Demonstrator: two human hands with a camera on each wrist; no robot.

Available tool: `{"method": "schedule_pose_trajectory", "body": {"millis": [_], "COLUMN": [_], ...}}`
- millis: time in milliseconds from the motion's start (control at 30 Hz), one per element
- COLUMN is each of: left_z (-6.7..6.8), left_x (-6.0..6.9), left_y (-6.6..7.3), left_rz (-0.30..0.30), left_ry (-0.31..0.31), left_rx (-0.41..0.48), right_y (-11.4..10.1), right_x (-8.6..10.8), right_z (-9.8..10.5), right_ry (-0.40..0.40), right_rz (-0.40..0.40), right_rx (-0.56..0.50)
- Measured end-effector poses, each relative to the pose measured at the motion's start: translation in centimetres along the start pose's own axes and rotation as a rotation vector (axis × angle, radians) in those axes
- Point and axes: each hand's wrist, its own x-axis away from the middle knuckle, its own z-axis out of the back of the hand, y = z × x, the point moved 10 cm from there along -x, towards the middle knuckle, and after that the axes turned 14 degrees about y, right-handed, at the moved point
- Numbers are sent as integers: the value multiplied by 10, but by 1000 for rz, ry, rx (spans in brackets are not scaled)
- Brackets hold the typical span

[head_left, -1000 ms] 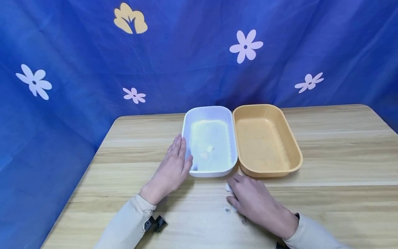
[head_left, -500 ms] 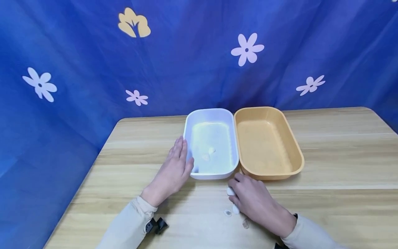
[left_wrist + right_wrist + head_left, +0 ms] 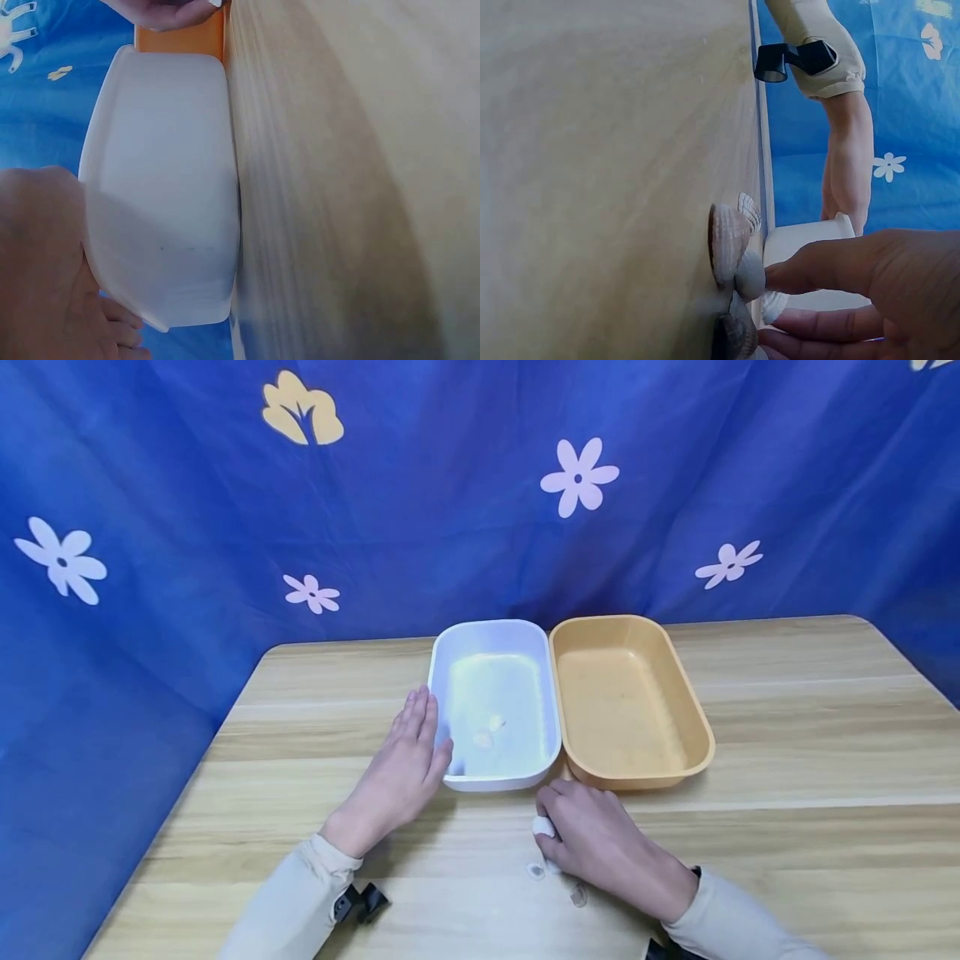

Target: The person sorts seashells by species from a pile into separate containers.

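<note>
Shells in and near the white tray [image 3: 521, 758]
Left hand [image 3: 393, 772], fingers straight, rests against its left side; 2 pale shells [image 3: 497, 722] lie inside; near its front right corner, the right hand [image 3: 600, 843] pinches a white shell [image 3: 543, 827].

Left sleeve [image 3: 292, 897]: pale cream, long, softly creased; a black device [image 3: 816, 57] of two joined blocks, one round-ended, is worn at its cuff. Right sleeve [image 3: 738, 918]: likewise pale cream; a black fitting [image 3: 658, 951] is partly seen. Fingers [image 3: 817, 264]: bare.
</note>
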Motion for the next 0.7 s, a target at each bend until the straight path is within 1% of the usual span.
{"method": "schedule_pose_trajectory", "body": {"millis": [167, 333, 567, 700], "left_z": [1, 1, 0, 0], "left_x": [0, 0, -1, -1], "left_y": [0, 1, 1, 1], "left_rz": [-2, -1, 1, -2], "left_ry": [4, 3, 2, 6], "left_rx": [7, 12, 15, 14], "right_y": [-4, -8, -13, -23], "right_x": [-2, -1, -1, -1], "right_z": [3, 4, 10, 12], "right_ry": [32, 53, 93, 76], "right_rz": [1, 27, 85, 138], "right_rx": [-53, -86, -67, -133]}}
